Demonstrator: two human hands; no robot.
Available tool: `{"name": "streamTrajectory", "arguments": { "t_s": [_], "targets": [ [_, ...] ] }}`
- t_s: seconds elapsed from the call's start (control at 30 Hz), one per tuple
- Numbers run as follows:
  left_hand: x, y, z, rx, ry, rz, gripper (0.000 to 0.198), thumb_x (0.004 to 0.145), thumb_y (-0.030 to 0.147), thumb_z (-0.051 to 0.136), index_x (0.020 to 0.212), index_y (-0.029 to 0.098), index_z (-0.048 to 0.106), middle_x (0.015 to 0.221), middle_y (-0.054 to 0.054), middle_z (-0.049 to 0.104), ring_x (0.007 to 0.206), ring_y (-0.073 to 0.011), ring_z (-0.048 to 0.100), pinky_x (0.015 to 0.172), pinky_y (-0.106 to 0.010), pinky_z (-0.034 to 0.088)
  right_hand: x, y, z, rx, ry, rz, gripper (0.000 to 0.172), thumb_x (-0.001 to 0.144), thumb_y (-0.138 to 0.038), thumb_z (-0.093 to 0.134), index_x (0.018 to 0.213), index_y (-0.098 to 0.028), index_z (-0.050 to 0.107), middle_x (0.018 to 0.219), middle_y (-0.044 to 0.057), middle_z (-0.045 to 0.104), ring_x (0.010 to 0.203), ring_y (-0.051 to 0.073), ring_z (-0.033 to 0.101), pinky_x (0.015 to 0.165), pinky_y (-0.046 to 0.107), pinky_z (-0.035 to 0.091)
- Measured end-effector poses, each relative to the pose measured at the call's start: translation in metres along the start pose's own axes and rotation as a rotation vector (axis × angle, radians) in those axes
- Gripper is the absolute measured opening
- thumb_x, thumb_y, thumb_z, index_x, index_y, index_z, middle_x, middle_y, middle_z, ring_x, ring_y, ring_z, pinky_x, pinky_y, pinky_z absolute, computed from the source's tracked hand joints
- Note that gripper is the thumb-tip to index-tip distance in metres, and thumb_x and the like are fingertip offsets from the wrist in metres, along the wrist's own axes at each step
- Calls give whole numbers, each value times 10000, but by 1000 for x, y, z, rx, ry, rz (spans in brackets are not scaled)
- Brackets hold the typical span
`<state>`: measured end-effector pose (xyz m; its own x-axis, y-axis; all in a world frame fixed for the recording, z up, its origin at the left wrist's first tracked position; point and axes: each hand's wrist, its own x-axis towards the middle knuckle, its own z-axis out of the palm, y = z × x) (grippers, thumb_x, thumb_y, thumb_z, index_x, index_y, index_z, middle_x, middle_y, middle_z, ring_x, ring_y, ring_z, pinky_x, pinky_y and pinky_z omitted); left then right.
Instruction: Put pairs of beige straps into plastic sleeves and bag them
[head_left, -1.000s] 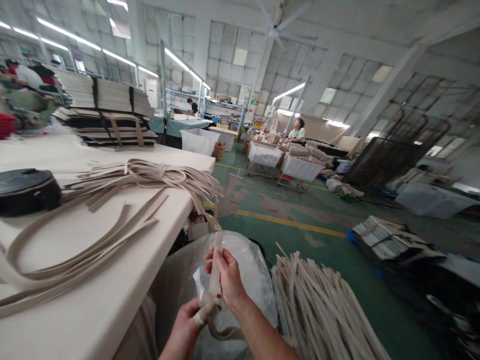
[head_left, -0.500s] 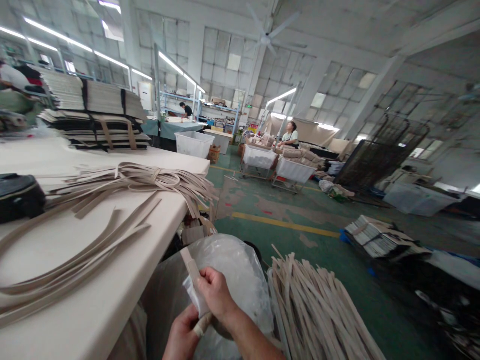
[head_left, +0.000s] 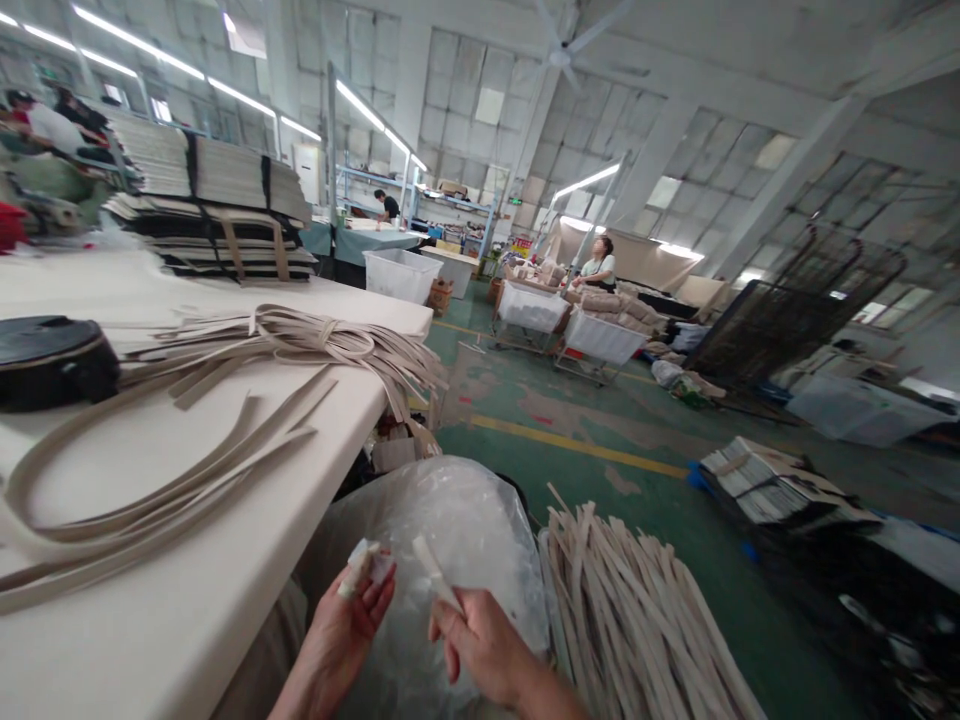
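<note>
At the bottom middle, my right hand is closed round a thin beige strip whose end sticks up to the left. Beside it my left hand, one finger wrapped in tape, pinches a small pale scrap at its fingertips. Both hands hover over a bin lined with a clear plastic bag. To the right stands a heap of beige strips. To the left, several long beige strips lie curved on the white table.
A tied bundle of strips and a black round object lie on the table, with strapped stacks of sheets behind. Beyond the green floor, a seated person works by white bins. Stacked sheets lie on the floor at right.
My hands have parted. The left one came off the strip with a small pale scrap at its fingertips. The right hand keeps the strip, now held lower and tilted left.
</note>
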<state>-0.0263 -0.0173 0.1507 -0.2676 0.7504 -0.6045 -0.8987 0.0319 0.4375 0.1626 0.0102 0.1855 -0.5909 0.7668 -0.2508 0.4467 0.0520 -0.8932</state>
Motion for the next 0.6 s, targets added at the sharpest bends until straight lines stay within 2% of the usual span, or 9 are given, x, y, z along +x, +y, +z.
{"name": "streamTrajectory", "arguments": {
  "t_s": [0.07, 0.17, 0.27, 0.4, 0.5, 0.6],
  "targets": [
    [-2, 0, 0, 4, -8, -14, 98, 813, 76, 641, 861, 141, 697, 802, -55, 755, 678, -158, 720, 617, -232, 592, -10, 0, 8, -65, -36, -4, 424, 961, -458, 428, 810, -143, 667, 457, -40, 523, 475, 111, 541, 610, 205, 443],
    [-3, -1, -3, 26, -64, -25, 103, 777, 123, 715, 878, 142, 703, 834, -58, 759, 702, -158, 719, 647, -232, 594, -13, -2, 15, -72, -82, 13, 396, 961, -413, 426, 811, -148, 679, 454, -45, 516, 460, 114, 534, 611, 207, 452],
    [-2, -3, -6, 56, -115, -21, 224, 690, 188, 815, 886, 148, 715, 857, -51, 761, 716, -162, 714, 651, -235, 595, -9, -2, 19, -50, -109, 33, 388, 954, -392, 425, 792, -151, 682, 443, -46, 508, 449, 115, 527, 603, 206, 455],
    [-5, -5, -7, 105, -166, -26, 437, 500, 327, 935, 838, 137, 735, 821, -48, 760, 694, -160, 698, 627, -228, 586, -4, -2, 20, -37, -125, 28, 380, 943, -383, 433, 769, -154, 682, 443, -46, 510, 446, 111, 519, 590, 203, 446],
    [-9, -6, -4, 150, -168, -37, 507, 425, 382, 955, 812, 131, 745, 791, -50, 756, 674, -151, 684, 623, -225, 578, 1, 0, 21, 38, -175, 65, 381, 939, -399, 425, 788, -151, 672, 454, -52, 515, 354, 86, 421, 456, 185, 379],
    [-10, -8, -3, 201, -187, -52, 510, 416, 397, 954, 790, 116, 751, 747, -56, 743, 623, -137, 663, 598, -219, 563, 7, 1, 23, 152, -261, 116, 421, 939, -464, 414, 806, -143, 650, 460, -51, 515, 290, 72, 339, 341, 173, 262]
  ]
}}
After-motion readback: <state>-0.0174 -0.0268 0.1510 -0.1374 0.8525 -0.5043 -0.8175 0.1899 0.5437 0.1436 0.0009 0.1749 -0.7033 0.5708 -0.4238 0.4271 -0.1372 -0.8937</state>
